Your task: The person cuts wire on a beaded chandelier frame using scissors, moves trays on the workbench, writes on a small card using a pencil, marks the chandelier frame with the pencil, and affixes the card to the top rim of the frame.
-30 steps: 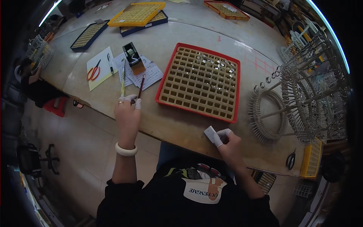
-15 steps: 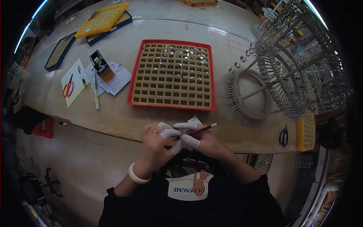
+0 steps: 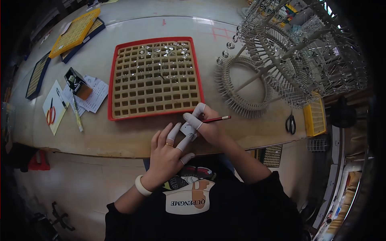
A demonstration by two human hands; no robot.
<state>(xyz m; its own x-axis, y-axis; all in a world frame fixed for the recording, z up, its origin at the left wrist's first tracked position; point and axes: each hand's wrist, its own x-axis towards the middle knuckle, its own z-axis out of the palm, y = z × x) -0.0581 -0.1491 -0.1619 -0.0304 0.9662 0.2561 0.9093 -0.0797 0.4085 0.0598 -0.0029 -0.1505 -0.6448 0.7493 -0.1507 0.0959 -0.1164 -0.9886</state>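
My right hand (image 3: 209, 129) grips a pencil (image 3: 217, 119), its dark red shaft sticking out to the right and its tip hidden behind the fingers. Below it a small white card (image 3: 187, 129) with a few dark marks lies at the front of the table. My left hand (image 3: 164, 154) rests with spread fingers, its index and middle fingertips touching the card. White finger cots cover several fingertips on both hands. Just beyond them sits a red-rimmed tray (image 3: 155, 118) of square compartments, with shiny clear pieces in its upper rows.
Wire racks (image 3: 241, 108) hung with shiny pieces stand at right. Dark scissors (image 3: 290, 124) lie near the right edge, beside a yellow tray (image 3: 315, 116). At left are red-handled scissors (image 3: 50, 115), papers (image 3: 94, 100), a black tape dispenser (image 3: 76, 82) and stacked trays (image 3: 74, 32).
My hands have parted and moved forward over the table. The card now lies under them, and the pencil is in my right hand alone. The view has shifted right.
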